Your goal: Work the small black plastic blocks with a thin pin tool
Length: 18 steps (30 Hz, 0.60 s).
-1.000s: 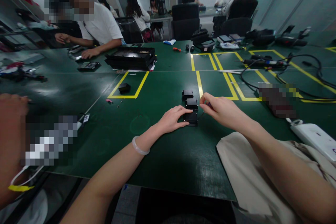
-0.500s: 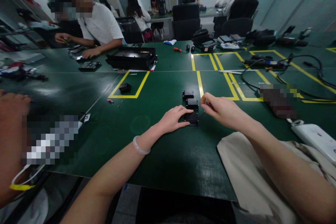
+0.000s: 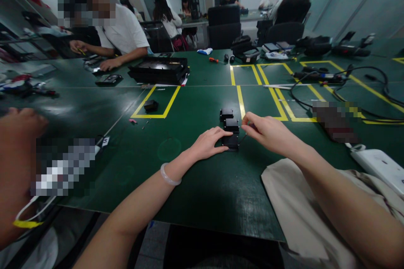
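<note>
Three small black box-shaped parts stand in a row on the green table: a far block, a middle block and a near block, with small bright screws at their sides. My left hand grips the near block from the left, thumb at its front edge and fingers at its back. To the right, my right hand is closed on a screwdriver, its handle mostly hidden by the fingers. Its thin dark shaft slants down to the near block's right side. Whether the tip touches a screw I cannot tell.
Beige cloth lies under my right forearm. Further off are another black block, a large black tray, an orange screwdriver and cables. A co-worker's arm reaches in at left; another person works across the table.
My hands and the blocks stay almost in place; the right fingers shift slightly around the screwdriver. The co-worker's hand at left has moved a little to the right.
</note>
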Each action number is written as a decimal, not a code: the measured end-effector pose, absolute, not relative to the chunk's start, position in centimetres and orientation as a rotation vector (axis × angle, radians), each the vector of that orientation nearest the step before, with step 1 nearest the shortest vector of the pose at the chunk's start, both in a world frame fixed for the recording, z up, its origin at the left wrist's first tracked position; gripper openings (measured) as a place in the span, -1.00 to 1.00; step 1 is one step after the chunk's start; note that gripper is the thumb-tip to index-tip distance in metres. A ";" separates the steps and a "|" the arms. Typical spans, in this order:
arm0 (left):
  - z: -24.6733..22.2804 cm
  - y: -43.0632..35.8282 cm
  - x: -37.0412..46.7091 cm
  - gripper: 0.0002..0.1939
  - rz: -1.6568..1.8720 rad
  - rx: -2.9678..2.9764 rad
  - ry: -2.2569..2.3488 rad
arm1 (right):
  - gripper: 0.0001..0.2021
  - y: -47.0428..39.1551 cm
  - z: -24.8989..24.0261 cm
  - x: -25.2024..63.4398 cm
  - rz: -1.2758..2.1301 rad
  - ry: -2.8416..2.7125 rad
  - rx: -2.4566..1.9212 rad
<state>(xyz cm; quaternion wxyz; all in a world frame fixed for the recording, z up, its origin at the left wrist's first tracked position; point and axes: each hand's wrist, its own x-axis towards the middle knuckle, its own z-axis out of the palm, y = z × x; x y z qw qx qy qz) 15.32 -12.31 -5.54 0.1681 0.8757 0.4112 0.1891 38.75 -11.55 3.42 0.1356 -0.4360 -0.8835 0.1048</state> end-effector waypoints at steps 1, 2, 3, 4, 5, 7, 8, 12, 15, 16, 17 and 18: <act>-5.5 -12.3 15.3 -0.50 0.537 2.492 1.169 | -0.83 -11.6 3.4 38.8 0.316 -2.558 -1.252; -5.5 -12.3 15.3 -0.49 0.537 2.494 1.169 | -0.85 -11.6 3.5 38.8 0.330 -2.557 -1.240; -5.5 -12.3 15.3 -0.49 0.536 2.495 1.168 | -0.86 -11.6 3.5 38.8 0.343 -2.555 -1.228; -5.5 -12.3 15.3 -0.49 0.537 2.496 1.168 | -0.86 -11.7 3.5 38.8 0.354 -2.552 -1.219; -5.4 -12.3 15.3 -0.49 0.537 2.496 1.167 | -0.86 -11.7 3.5 38.8 0.359 -2.550 -1.214; -5.5 -12.3 15.3 -0.50 0.536 2.491 1.167 | -0.86 -11.6 3.5 38.8 0.360 -2.547 -1.212; -5.5 -12.3 15.3 -0.50 0.537 2.489 1.166 | -0.85 -11.6 3.4 38.8 0.355 -2.546 -1.214; -5.6 -12.3 15.3 -0.50 0.541 2.491 1.164 | -0.79 -11.5 3.4 38.8 0.322 -2.554 -1.235; -5.5 -12.3 15.3 -0.49 0.538 2.498 1.164 | -0.83 -11.5 3.5 38.8 0.332 -2.551 -1.234; -5.5 -12.3 15.3 -0.49 0.537 2.499 1.164 | -0.84 -11.6 3.5 38.7 0.341 -2.549 -1.227; -5.5 -12.3 15.3 -0.49 0.536 2.498 1.164 | -0.85 -11.6 3.5 38.7 0.352 -2.547 -1.219; -5.5 -12.3 15.3 -0.49 0.536 2.495 1.165 | -0.85 -11.6 3.5 38.7 0.359 -2.547 -1.213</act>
